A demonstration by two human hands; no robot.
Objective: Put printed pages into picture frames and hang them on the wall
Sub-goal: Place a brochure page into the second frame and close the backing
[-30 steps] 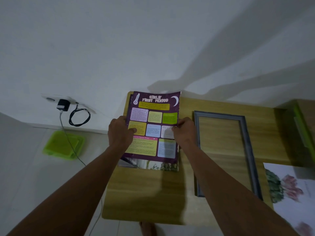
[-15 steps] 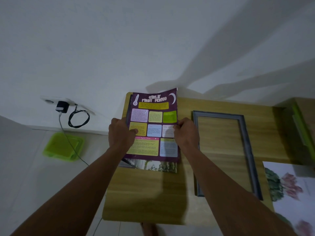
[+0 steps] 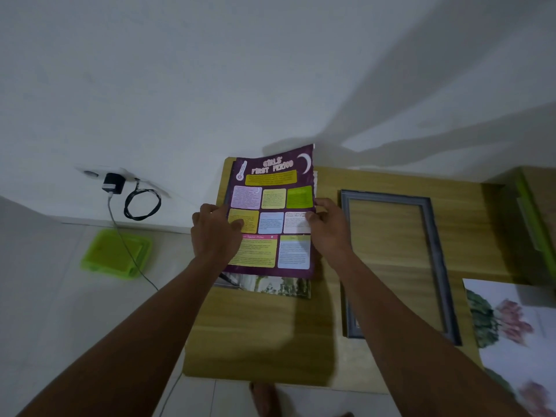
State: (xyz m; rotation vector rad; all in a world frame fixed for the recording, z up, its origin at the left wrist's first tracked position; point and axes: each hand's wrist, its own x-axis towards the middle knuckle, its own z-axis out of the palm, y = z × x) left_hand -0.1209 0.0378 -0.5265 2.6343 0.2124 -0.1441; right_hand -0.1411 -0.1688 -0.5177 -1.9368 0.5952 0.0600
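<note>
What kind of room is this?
Probably a room in a home: the purple page is held over a wooden table against a plain white wall, and a charger is plugged in near the tiled floor.

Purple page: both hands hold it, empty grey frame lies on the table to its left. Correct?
No. The head view shows the empty grey frame on the table to the right of the purple page, not its left. The left hand and right hand do both hold the page.

2 arms outstretched, left hand (image 3: pixel 215 233) and right hand (image 3: pixel 329 230) on opposite edges of the purple page (image 3: pixel 270 203), fingers pinching
</note>
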